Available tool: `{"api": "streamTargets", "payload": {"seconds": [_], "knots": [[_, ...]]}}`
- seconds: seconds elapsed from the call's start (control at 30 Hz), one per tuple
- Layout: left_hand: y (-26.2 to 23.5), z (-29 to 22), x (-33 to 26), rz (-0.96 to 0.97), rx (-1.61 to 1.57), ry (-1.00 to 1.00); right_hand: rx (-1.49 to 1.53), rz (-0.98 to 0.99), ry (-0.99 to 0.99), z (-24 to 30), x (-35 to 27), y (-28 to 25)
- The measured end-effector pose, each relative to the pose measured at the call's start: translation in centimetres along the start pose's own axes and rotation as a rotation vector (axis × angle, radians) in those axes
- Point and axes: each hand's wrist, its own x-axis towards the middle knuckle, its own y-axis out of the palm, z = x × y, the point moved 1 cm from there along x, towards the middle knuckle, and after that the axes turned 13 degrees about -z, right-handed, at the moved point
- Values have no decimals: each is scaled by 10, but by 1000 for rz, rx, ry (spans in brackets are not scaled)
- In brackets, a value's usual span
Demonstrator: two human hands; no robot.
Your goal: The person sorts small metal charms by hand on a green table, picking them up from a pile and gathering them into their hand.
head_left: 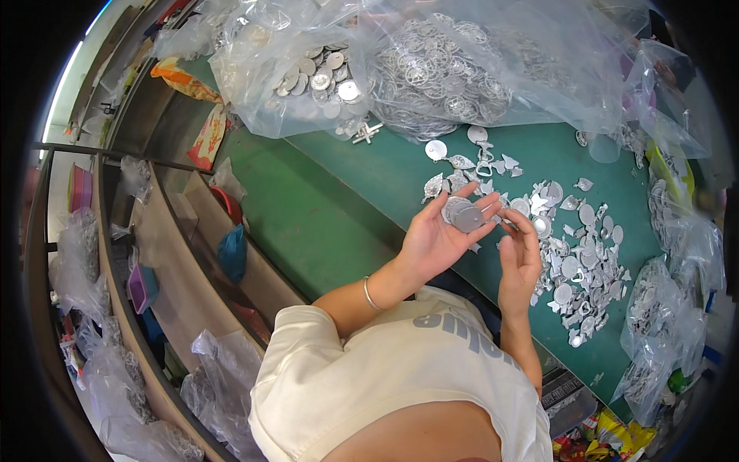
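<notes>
Palm up, my left hand [433,240] carries a small stack of round grey metal discs [465,215] resting on its fingers. Close beside it, my right hand [522,260] has bent fingers, with thumb and fingertips drawn toward each other near the left fingertips. What lies between them, if anything, is too small to make out. To the right of my hands, many silvery metal charms [581,266] in disc, leaf and other shapes lie heaped on the green tabletop [346,165]. More pieces, including a pale disc [436,149] and a cross charm [367,133], lie beyond my hands.
Along the far edge stand clear plastic bags, one with discs [315,81], another with openwork metal pieces [439,73]. More bagged parts [654,316] line the right side. Shelving [177,269] at left holds bags and a purple tray [142,289]. Colourful packets [608,435] lie low right.
</notes>
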Motion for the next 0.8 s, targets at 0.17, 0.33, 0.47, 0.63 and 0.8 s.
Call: {"api": "streamTargets", "payload": {"seconds": [0.17, 0.33, 0.47, 0.63, 0.8], "knots": [[3, 1, -5, 61, 56, 15, -767, 22, -598, 9, 3, 18], [5, 1, -8, 127, 122, 37, -595, -97, -603, 3, -1, 21], [6, 2, -10, 134, 198, 84, -648, -121, -605, 11, 2, 20], [13, 1, -12, 121, 124, 61, -639, -64, -813, 2, -8, 13], [15, 2, -15, 114, 111, 68, -644, 12, -886, 5, -14, 11]]}}
